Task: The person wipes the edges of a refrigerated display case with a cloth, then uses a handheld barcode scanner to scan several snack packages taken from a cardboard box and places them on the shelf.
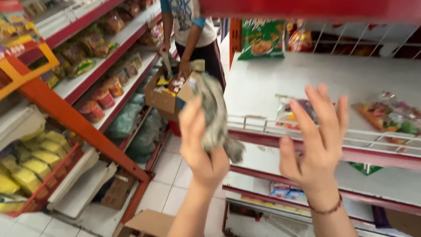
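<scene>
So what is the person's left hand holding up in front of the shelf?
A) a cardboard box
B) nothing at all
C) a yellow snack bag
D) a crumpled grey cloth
D: the left hand is closed around a crumpled grey cloth, while the right hand is open with fingers spread, holding nothing, before the white shelf.

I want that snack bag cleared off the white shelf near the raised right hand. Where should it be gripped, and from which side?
Probably by the near edge of the snack bag, coming from the aisle side over the shelf rail. It lies flat on the white shelf, so pinching its thin crimped edge suits better than grabbing its body. The right hand is open and nearest; the left hand holds a grey cloth.
</scene>
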